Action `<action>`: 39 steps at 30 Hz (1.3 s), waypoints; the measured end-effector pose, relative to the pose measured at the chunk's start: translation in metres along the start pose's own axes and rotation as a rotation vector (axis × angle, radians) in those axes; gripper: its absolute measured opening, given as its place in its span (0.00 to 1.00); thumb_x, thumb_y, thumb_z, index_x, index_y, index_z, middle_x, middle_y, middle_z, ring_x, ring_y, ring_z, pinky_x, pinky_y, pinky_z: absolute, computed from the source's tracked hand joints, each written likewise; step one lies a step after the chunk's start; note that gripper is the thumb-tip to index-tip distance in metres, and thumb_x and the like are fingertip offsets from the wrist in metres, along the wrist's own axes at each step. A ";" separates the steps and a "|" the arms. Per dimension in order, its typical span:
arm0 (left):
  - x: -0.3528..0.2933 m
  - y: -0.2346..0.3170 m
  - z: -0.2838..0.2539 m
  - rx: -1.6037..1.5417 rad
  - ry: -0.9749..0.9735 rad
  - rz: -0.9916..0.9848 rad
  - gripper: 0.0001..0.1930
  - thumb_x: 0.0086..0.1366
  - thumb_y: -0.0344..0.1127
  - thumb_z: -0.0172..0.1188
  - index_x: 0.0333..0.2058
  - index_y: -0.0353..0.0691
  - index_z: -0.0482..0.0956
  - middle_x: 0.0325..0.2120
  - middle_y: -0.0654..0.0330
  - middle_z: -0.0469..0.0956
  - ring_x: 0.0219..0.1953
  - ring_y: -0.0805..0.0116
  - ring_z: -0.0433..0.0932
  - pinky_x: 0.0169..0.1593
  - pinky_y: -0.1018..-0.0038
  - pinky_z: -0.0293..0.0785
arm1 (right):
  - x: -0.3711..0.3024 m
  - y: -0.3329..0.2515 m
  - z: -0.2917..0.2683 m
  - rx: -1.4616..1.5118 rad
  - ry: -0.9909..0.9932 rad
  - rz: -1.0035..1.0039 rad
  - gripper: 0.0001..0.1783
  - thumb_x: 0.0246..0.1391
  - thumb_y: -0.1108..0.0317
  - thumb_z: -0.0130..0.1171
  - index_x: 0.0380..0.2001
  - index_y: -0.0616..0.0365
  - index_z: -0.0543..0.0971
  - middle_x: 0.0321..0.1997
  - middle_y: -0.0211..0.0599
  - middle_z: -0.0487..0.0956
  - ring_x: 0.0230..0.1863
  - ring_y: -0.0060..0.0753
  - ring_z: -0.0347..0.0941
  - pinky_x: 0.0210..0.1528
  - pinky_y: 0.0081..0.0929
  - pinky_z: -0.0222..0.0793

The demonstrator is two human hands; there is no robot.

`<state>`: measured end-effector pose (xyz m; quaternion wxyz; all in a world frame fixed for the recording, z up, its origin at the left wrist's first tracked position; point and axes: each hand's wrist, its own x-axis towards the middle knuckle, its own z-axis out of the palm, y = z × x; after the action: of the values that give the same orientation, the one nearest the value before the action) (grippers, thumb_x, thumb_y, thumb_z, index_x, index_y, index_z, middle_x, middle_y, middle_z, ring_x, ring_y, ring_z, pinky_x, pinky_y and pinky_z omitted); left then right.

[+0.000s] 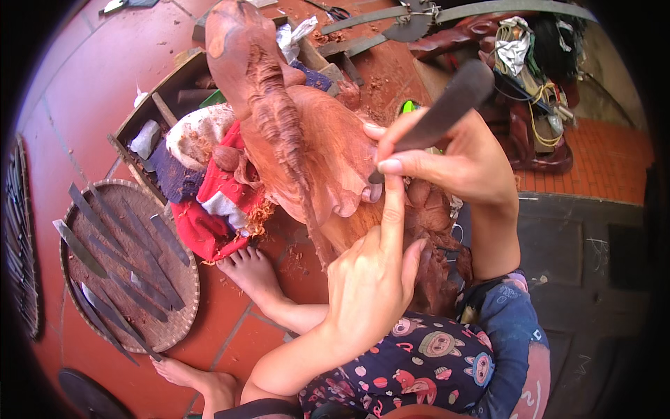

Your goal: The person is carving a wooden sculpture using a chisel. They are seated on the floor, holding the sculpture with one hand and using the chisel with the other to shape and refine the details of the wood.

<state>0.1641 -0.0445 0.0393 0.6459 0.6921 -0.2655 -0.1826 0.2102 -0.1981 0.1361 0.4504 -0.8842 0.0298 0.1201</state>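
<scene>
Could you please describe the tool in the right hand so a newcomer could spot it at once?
Start at the big reddish-brown wood carving in the middle, then find the right hand at its right side. From that hand rises the tool, a dark, flat, round-ended bar slanting up rightward. Unlike the blades lying on the round woven tray, it is held.

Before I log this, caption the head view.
Right hand holds a dark tool at a wood carving; left hand points its index finger toward the tool.

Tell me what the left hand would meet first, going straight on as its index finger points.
Likely the right hand, at its thumb, just ahead of the left hand; depth is unclear.
</scene>
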 end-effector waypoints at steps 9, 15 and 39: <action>-0.024 0.003 -0.002 0.088 -0.015 0.079 0.44 0.57 0.26 0.69 0.69 0.25 0.55 0.39 0.46 0.81 0.33 0.57 0.82 0.38 0.67 0.78 | -0.003 -0.013 -0.008 0.228 0.129 -0.059 0.10 0.55 0.77 0.66 0.41 0.66 0.81 0.40 0.38 0.83 0.42 0.25 0.81 0.48 0.23 0.76; -0.047 -0.010 0.002 0.015 -0.038 0.083 0.46 0.57 0.29 0.71 0.70 0.27 0.55 0.40 0.45 0.78 0.39 0.52 0.79 0.44 0.65 0.77 | -0.004 0.011 -0.013 0.137 0.089 -0.229 0.06 0.55 0.80 0.62 0.38 0.65 0.79 0.37 0.33 0.81 0.44 0.23 0.80 0.48 0.21 0.74; -0.014 0.003 0.011 -0.080 0.035 -0.118 0.49 0.61 0.31 0.68 0.72 0.27 0.45 0.33 0.46 0.81 0.32 0.55 0.83 0.39 0.67 0.80 | 0.004 0.010 0.003 0.036 0.074 -0.060 0.04 0.52 0.82 0.61 0.32 0.65 0.80 0.32 0.31 0.79 0.36 0.20 0.77 0.39 0.20 0.74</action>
<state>0.1463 -0.0454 0.0396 0.6656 0.6833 -0.2056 -0.2186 0.2115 -0.2018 0.1258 0.4683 -0.8802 0.0221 0.0733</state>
